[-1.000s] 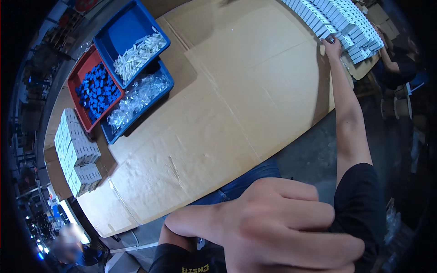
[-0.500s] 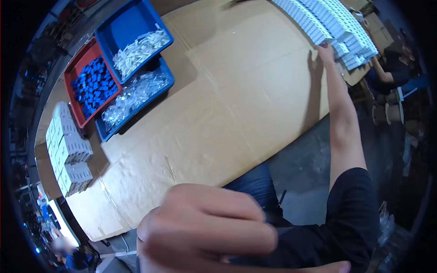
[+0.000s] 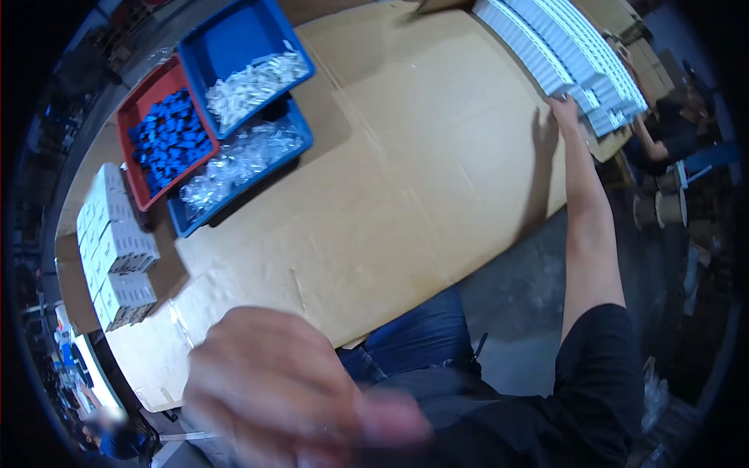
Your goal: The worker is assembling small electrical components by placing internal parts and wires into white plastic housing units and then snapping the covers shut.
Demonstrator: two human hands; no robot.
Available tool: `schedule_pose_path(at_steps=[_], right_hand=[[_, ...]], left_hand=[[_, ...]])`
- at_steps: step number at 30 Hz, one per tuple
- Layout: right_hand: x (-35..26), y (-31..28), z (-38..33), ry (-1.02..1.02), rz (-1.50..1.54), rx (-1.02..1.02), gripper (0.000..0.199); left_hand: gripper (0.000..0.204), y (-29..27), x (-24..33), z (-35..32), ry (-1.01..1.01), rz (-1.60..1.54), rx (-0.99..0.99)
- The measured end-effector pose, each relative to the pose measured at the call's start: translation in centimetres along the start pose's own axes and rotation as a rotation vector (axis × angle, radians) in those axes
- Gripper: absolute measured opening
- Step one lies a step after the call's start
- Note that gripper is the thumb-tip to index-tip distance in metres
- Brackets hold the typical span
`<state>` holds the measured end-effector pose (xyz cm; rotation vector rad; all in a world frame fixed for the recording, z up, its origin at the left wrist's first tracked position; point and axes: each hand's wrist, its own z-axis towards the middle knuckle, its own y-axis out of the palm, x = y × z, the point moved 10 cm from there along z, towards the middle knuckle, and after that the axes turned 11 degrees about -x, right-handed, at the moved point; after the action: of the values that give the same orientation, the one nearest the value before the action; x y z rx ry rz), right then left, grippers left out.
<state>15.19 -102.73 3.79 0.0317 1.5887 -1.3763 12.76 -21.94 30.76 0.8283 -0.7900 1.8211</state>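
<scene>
At two o'clock, the right hand [image 3: 567, 114] is touching white boxes [image 3: 538, 56], grip unclear; careless pushing could topple them. Toward seven, the left hand [image 3: 269, 382] is hovering, fingers curled.

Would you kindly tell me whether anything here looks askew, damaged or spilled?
Yes, slightly: the upper blue tray overlaps the lower blue tray rather than sitting beside it, and the cardboard has a short crease or tear. I see nothing spilled; the white boxes by the right hand stand in rows.

The right hand [image 3: 566, 115] touches the long rows of white boxes [image 3: 579, 53].
</scene>
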Motion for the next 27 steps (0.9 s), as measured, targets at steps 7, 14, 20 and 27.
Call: schedule_pose_path(at_steps=[7,14,20,27], right_hand=[[-1.8,-1.6,-4.4,-0.277,0.215,0.094,0.055],[-33.9,13.1,-23.7,-0.579,0.266,-0.307,0.038],[-62.0,23.0,-39.6,-1.078,0.345,-0.662,0.026],[-81.1,38.6,-48.1,-1.039,0.673,-1.189,0.035]], left_hand=[[0.018,-2.2,-10.0,-19.2,-0.656,0.138,0.638],[0.015,-7.2,-3.8,-39.6,-0.954,0.754,0.947],[0.005,-11.2,2.9,-51.3,-0.995,1.193,1.018],[0.036,-13.5,1.0,-53.3,-1.069,1.225,0.784]])
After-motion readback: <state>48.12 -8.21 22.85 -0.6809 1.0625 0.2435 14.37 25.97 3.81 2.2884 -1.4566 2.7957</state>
